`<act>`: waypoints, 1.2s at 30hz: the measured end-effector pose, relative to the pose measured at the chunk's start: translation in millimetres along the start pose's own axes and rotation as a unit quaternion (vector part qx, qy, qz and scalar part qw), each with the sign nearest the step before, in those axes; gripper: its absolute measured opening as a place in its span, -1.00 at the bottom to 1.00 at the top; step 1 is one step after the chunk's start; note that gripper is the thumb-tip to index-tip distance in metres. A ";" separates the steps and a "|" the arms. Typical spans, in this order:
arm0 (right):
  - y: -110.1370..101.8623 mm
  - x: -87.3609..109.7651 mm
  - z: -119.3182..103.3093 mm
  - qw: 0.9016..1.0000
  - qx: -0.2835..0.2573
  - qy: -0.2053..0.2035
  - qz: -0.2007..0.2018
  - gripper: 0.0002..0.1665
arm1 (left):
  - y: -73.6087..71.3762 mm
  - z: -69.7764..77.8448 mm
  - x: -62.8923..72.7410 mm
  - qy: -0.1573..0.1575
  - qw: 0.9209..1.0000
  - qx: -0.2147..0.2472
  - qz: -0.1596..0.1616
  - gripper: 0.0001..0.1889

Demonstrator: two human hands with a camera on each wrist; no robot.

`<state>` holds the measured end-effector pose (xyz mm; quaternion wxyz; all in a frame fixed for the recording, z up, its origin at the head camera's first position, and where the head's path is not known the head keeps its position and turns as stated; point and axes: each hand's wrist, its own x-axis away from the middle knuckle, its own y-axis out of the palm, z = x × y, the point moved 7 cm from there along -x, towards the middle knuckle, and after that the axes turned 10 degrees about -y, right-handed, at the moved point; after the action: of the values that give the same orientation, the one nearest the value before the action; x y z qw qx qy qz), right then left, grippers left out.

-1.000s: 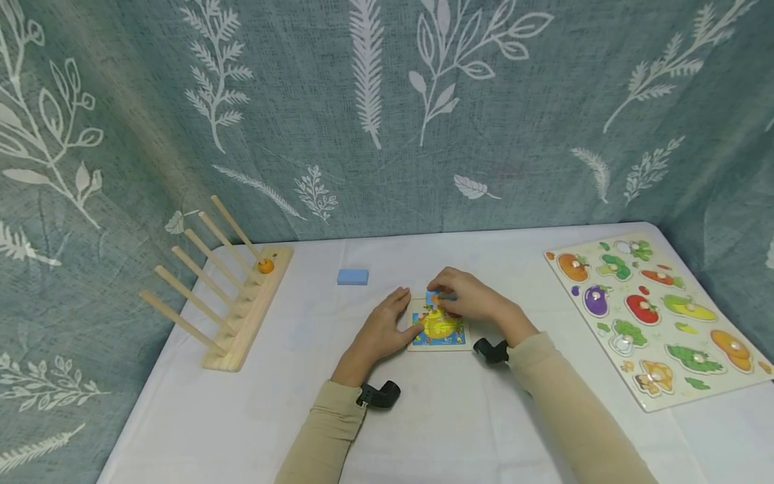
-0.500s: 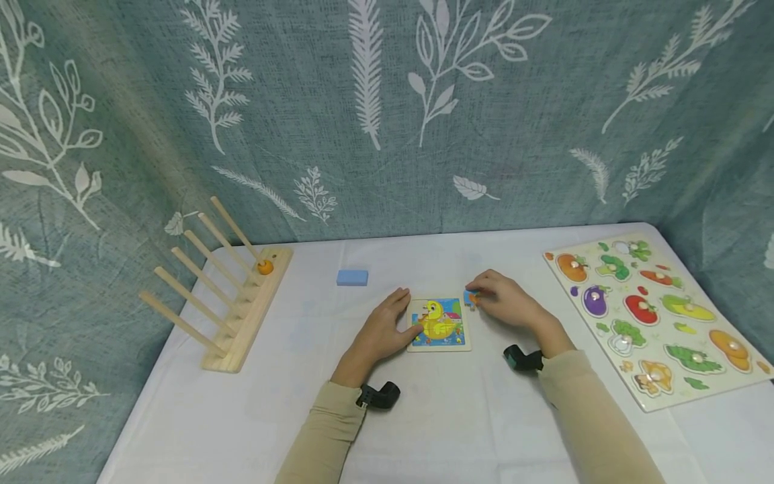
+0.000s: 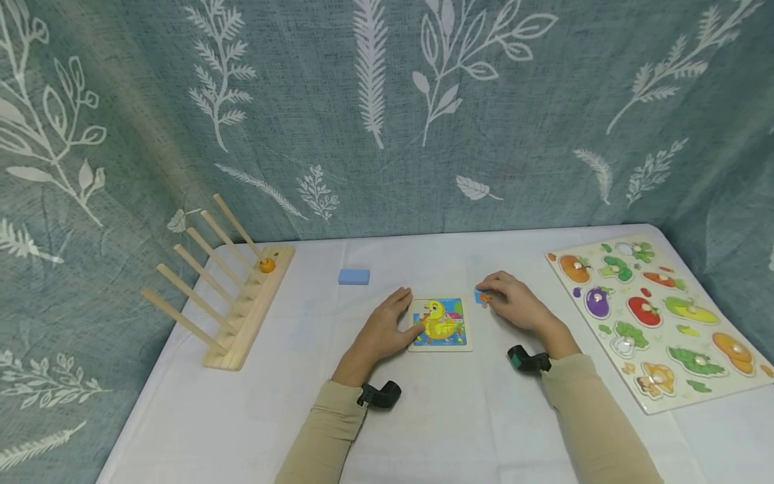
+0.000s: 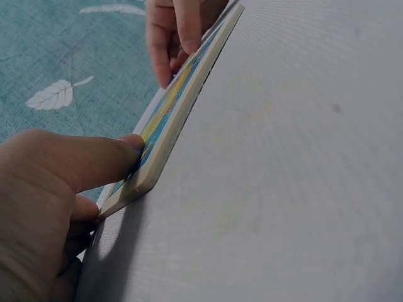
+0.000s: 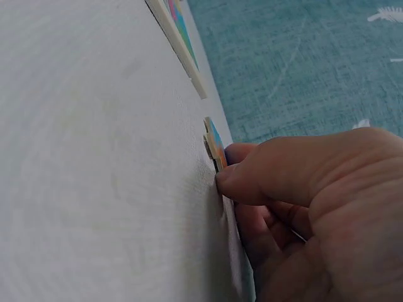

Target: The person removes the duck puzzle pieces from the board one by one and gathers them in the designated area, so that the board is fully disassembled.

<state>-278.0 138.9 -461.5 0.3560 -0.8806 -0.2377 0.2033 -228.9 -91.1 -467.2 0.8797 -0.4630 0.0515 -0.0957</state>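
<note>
A square wooden jigsaw puzzle (image 3: 441,339) with a yellow duck picture lies on the white table. My left hand (image 3: 385,329) holds it at the left side, thumb over the picture and fingers along the edge; the left wrist view shows the thumb (image 4: 104,160) on top. To the right of the puzzle, my right hand (image 3: 514,302) pinches a small blue and orange puzzle piece (image 3: 481,298) between thumb and fingers. In the right wrist view the piece (image 5: 214,141) stands slightly tilted near the cloth, apart from the puzzle; its far side is hidden by fingers.
A wooden peg rack (image 3: 250,323) with an orange bead (image 3: 267,265) stands at left. Behind the puzzle lies a light blue block (image 3: 353,276). A vegetable knob puzzle board (image 3: 659,323) covers the right side. A green leaf-patterned curtain (image 3: 399,121) hangs behind the table.
My right hand has moved right from above the duck puzzle, carrying the pinched puzzle piece away from it onto the right side. The left hand has stayed on the puzzle.
</note>
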 end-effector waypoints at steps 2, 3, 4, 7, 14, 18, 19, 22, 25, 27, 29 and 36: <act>0.3 0.7 0.8 1.000 0.001 0.001 0.000 -0.65 | 0.0 0.3 0.0 0.000 1.000 0.002 -0.001 -0.27; 0.4 1.0 1.3 1.000 0.000 0.002 0.000 -0.65 | 0.0 0.4 0.0 -0.001 1.000 0.003 -0.003 -0.27; 0.5 1.2 1.9 1.000 -0.003 0.004 0.000 -0.63 | -0.1 0.4 0.0 -0.002 1.000 0.004 -0.003 -0.27; 0.5 1.9 4.7 1.000 -0.017 0.012 0.002 -0.58 | -0.6 0.5 0.3 -0.003 1.000 0.004 -0.004 -0.27; -0.3 3.2 9.1 0.998 -0.064 0.019 0.016 -0.47 | 0.1 0.0 0.5 -0.004 1.000 -0.002 -0.004 -0.27; -0.2 4.1 6.6 0.996 -0.083 0.023 0.016 -0.42 | 0.1 0.4 0.1 0.001 1.000 -0.004 0.000 -0.27; -0.2 4.1 5.4 0.996 -0.085 0.023 0.016 -0.41 | 0.2 0.4 0.1 0.001 1.000 -0.005 0.000 -0.27; -0.3 4.1 1.5 0.996 -0.088 0.021 0.014 -0.40 | 0.6 0.2 -0.2 0.001 1.000 -0.001 0.001 -0.27; 0.0 3.8 -2.6 0.996 -0.088 0.014 0.011 -0.40 | 1.2 0.3 -0.8 0.002 1.000 -0.004 -0.001 -0.27; 0.5 3.1 -6.3 0.996 -0.088 0.001 0.010 -0.40 | 1.2 0.7 -1.1 0.003 1.000 -0.004 -0.001 -0.27; 1.4 1.9 -10.3 0.996 -0.088 -0.012 0.009 -0.39 | 1.0 1.1 -1.5 0.004 1.000 -0.005 -0.001 -0.27; 9.2 -5.7 -24.9 0.995 -0.094 -0.039 -0.015 -0.38 | 1.2 0.2 -1.8 -0.002 1.000 -0.005 -0.002 -0.27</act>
<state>-266.9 116.7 -450.5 0.2651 -0.8978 -0.2828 0.2092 -230.5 -90.0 -468.0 0.8771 -0.4680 0.0489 -0.0961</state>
